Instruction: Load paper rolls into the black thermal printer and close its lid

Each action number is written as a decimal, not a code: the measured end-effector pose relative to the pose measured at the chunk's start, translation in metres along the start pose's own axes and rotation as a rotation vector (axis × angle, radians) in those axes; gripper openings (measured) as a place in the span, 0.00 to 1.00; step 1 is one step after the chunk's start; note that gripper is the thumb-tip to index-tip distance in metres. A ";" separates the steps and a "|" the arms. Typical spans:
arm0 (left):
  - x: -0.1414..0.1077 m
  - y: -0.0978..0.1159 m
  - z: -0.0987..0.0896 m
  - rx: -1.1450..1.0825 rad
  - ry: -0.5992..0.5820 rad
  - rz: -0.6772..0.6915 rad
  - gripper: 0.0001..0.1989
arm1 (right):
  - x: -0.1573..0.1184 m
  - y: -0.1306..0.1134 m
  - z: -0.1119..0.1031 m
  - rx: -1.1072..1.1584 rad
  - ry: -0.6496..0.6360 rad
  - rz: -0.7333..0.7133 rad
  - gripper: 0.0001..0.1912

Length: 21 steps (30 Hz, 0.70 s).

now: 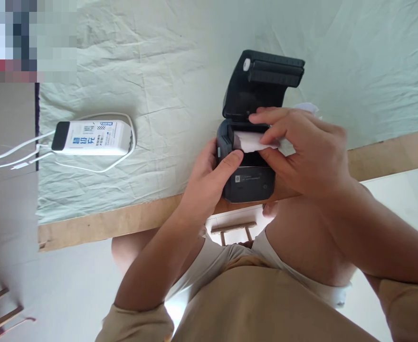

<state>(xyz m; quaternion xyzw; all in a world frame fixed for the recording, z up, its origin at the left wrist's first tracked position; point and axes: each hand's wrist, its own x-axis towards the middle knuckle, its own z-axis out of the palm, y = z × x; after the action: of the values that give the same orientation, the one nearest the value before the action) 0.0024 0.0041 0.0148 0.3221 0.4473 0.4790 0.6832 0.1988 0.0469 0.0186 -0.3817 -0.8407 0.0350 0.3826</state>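
A small black label printer (250, 186) sits at the front edge of the table with its lid (238, 92) tipped up and back. Inside its compartment lies a white paper roll (252, 141), partly covered by fingers. My left hand (211, 178) is wrapped around the printer's left side, its thumb over the compartment rim by the roll's left end. With thumb and fingers closed on the right end of the paper, my right hand (310, 149) reaches in from the right. A bit of white paper (308, 107) shows behind that hand.
A white power strip (98, 137) with a black end and white cables lies on the left of the pale green cloth (166, 95). The wooden table edge (123, 218) runs just in front of me. A wooden stool (233, 229) shows below, between my legs.
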 end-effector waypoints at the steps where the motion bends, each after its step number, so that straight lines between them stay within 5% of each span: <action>1: 0.001 -0.001 0.000 0.000 0.001 -0.003 0.15 | 0.000 0.000 -0.002 0.017 0.002 -0.004 0.18; 7: 0.002 -0.003 0.001 -0.017 0.022 0.009 0.16 | -0.008 -0.014 -0.006 0.090 0.095 -0.119 0.13; 12: 0.000 0.003 -0.002 0.108 0.008 -0.045 0.18 | -0.021 -0.022 -0.004 0.107 -0.030 -0.159 0.09; 14: 0.001 0.004 -0.002 0.144 0.014 -0.061 0.23 | -0.022 -0.018 -0.006 0.138 0.032 -0.158 0.06; 18: 0.001 0.002 0.003 0.083 0.059 0.009 0.46 | -0.011 -0.008 -0.012 0.137 0.260 0.025 0.11; 21: 0.000 0.002 0.009 0.073 0.076 0.021 0.47 | 0.005 -0.005 -0.017 0.191 0.100 0.211 0.25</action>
<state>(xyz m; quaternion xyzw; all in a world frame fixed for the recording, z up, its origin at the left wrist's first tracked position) 0.0102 0.0046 0.0199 0.3327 0.4868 0.4814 0.6485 0.2050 0.0425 0.0360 -0.4313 -0.7685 0.1356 0.4528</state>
